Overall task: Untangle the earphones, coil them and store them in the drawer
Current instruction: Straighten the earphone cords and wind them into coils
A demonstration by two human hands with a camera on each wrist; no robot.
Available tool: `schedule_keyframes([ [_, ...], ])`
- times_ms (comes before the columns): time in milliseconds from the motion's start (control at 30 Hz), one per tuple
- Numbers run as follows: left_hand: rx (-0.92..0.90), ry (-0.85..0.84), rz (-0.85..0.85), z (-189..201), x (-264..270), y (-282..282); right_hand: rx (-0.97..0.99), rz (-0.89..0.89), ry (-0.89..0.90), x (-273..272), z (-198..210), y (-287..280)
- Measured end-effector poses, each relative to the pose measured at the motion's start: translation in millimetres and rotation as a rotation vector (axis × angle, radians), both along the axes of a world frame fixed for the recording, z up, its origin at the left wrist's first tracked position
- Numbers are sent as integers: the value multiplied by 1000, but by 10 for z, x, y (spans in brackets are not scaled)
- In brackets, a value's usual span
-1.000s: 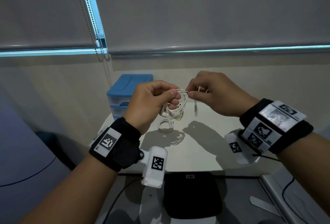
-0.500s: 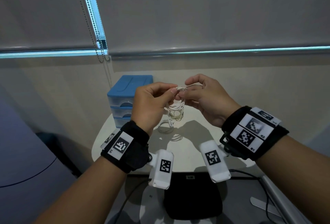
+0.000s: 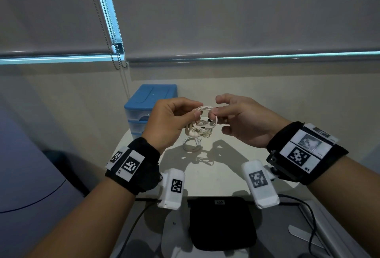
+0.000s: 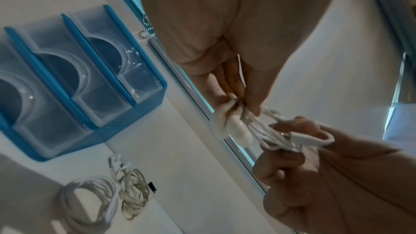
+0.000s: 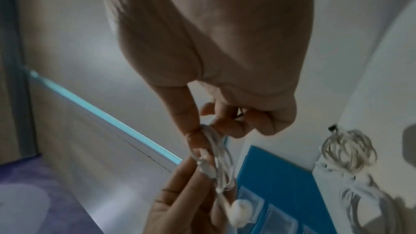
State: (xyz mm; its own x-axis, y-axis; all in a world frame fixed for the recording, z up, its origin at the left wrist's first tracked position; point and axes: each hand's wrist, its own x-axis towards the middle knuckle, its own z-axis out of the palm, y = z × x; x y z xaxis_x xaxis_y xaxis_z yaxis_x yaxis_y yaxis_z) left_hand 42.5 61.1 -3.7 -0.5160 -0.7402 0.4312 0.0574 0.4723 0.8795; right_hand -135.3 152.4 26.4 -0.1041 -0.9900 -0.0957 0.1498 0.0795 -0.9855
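Note:
White earphones (image 3: pixel 202 126) hang as a loose coil between both hands, above the white table (image 3: pixel 226 167). My left hand (image 3: pixel 195 111) pinches the top of the coil; an earbud (image 3: pixel 193 134) dangles below it. My right hand (image 3: pixel 213 112) pinches a strand of the same coil, with the dark plug end (image 3: pixel 210 120) close under its thumb. In the left wrist view a cable loop (image 4: pixel 310 138) wraps round a right finger. The right wrist view shows the cable (image 5: pixel 216 152) running from the right fingertips down to the left hand (image 5: pixel 180 193). The blue drawer unit (image 3: pixel 152 101) stands behind the left hand, drawers closed.
Two other coiled white cables (image 3: pixel 192 144) lie on the table under the hands, also visible as coils (image 4: pixel 90 193) in the left wrist view. A black pad (image 3: pixel 222 222) lies below the table's near edge. A wall and window blinds (image 3: pixel 205 10) are behind.
The right hand has turned palm-up and come in close to the left. The trailing cable end with the plug, hanging free before, is now drawn up against the coil.

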Motion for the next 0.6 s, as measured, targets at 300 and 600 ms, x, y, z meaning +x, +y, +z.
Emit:
schedule_keyframes([
  [300, -197, -79, 78, 102, -55, 18, -40, 165, 90, -160, 42, 58],
  [600, -316, -126, 138, 156, -111, 58, -155, 229, 369, -246, 121, 96],
])
